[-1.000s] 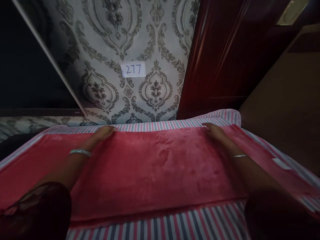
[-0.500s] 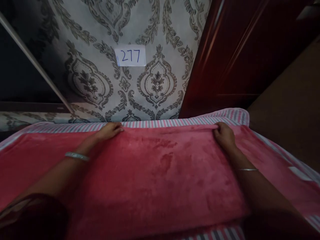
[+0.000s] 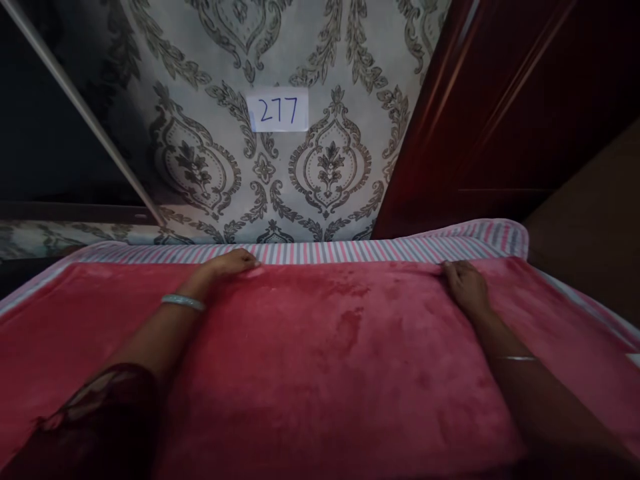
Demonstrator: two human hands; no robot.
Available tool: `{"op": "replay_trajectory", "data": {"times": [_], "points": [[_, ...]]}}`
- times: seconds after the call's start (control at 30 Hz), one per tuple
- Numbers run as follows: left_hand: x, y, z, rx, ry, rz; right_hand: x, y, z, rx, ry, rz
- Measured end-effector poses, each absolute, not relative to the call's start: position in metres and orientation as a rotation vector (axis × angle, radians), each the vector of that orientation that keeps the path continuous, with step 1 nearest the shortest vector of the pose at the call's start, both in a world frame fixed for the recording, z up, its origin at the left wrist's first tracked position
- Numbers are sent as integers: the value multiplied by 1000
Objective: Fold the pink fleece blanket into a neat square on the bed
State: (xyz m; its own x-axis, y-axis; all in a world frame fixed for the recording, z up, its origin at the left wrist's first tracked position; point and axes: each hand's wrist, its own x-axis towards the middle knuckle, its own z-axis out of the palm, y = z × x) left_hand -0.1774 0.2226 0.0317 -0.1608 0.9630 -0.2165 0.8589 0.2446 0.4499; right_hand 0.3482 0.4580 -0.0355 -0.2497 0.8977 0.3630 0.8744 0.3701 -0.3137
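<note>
A plush red-pink blanket [image 3: 310, 360] lies spread over a surface covered by a striped pink, grey and white cloth [image 3: 320, 252]. At the blanket's far edge, left of the middle, my left hand [image 3: 233, 263] is closed with the edge pinched in its fingers. Farther right along that same edge, my right hand [image 3: 466, 283] also pinches the blanket. Between the two hands the edge runs nearly straight, just short of the striped cloth's border. Darker brushed patches show in the pile near the middle.
Behind stands a wall with patterned wallpaper [image 3: 265, 200] and a paper label reading 277 [image 3: 278, 110]. A dark glossy panel [image 3: 60, 133] with a light frame is at left. A dark red wooden panel [image 3: 480, 133] rises at right. The striped cloth bunches up at the far right corner.
The right hand has come slightly nearer with the blanket's edge, so more striped cloth shows beyond it. The whole view has shifted, and the scene sits farther right. Both hands keep their grip.
</note>
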Motion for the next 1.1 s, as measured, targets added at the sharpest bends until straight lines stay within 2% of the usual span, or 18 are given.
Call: {"op": "replay_trajectory", "data": {"times": [0.1, 0.2, 0.3, 0.43, 0.7, 0.9, 1.03, 1.1], "points": [[-175, 223, 30, 1670, 1993, 288, 337, 450, -12, -1685, -2308, -102], [-172, 218, 27, 1733, 2013, 399, 300, 444, 15, -1533, -2524, -236], [-171, 214, 26, 1807, 2109, 517, 246, 443, 27, -1341, -2697, -1], [-172, 212, 26, 1858, 2165, 599, 196, 444, 18, -1316, -2766, 311], [-169, 211, 24, 1675, 2145, 678, 209, 449, -7, -1203, -2608, 821], [-163, 220, 14, 1706, 2202, 413, 210, 452, -5, -1086, -2682, 851], [-161, 219, 17, 1766, 2189, 441, 213, 452, 2, -860, -2802, 926], [-161, 216, 24, 1806, 2206, 513, 214, 451, 6, -818, -2814, 860]]}}
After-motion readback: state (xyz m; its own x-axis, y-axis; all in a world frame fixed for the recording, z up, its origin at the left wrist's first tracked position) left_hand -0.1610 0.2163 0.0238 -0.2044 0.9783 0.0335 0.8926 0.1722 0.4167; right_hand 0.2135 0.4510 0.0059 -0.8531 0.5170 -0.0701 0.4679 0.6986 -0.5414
